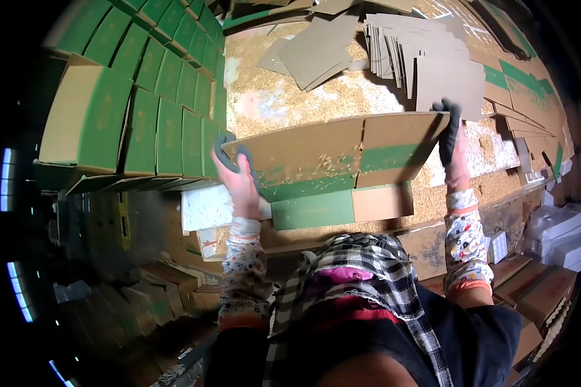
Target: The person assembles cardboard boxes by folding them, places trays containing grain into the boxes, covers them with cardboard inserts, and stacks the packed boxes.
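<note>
A flattened brown cardboard carton (303, 151) with green bands is held up between my two hands over the table, its lower flaps folded toward me. Shavings cling to its face. My left hand (239, 169), in a dark partial glove, grips the carton's left edge. At the upper right corner, my right hand (450, 132), also dark-gloved, has its fingers closed round the edge. A green panel (313, 209) and a plain brown panel (382, 202) form the lower part of the carton.
Rows of green boxes (139, 132) stand at the left. Grey cardboard sheets (448, 80) lie stacked at the back right, with loose sheets (319, 48) beside them. Flattened cartons (523, 87) lie farther right. Wood shavings cover the tabletop (265, 71). White packages (565, 242) sit at the lower right.
</note>
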Tool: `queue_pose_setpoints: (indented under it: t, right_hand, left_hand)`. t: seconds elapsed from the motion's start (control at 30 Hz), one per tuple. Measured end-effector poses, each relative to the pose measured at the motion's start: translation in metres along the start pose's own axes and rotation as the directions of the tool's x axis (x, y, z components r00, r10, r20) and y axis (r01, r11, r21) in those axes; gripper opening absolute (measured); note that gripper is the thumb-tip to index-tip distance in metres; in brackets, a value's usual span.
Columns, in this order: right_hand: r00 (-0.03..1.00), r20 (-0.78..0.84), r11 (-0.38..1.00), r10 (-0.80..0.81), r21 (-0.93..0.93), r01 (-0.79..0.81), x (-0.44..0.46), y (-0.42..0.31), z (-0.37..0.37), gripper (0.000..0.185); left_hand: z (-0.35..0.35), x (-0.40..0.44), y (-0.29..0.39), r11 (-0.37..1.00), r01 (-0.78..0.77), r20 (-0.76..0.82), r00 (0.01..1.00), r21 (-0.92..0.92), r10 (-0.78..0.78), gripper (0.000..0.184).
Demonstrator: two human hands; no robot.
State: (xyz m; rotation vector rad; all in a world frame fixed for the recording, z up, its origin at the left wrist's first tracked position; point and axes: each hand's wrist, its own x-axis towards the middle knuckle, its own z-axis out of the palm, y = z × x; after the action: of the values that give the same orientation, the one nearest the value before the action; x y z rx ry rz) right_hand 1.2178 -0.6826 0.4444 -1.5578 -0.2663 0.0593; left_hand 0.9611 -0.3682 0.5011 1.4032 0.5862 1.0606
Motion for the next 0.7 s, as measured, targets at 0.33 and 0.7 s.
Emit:
queue_pose_setpoints:
  t: [0.33,0.7]
  right_hand:
    - [0.974,-0.056,0.971,-0.22,-0.105,0.214,-0.074,-0.096,0.049,0.078]
    - [0.972,0.204,0.392,0.113,-0.908,0.145,-0.043,-0.017,0.056,0.104]
  left_hand:
    - [-0.041,0.069,-0.003,0.896,0.389,0.092,0.905,0.216,-0.415,0.026]
    - [0.052,-0.049,0.035,0.714,-0.452,0.803,0.009,0.534,-0.595,0.073]
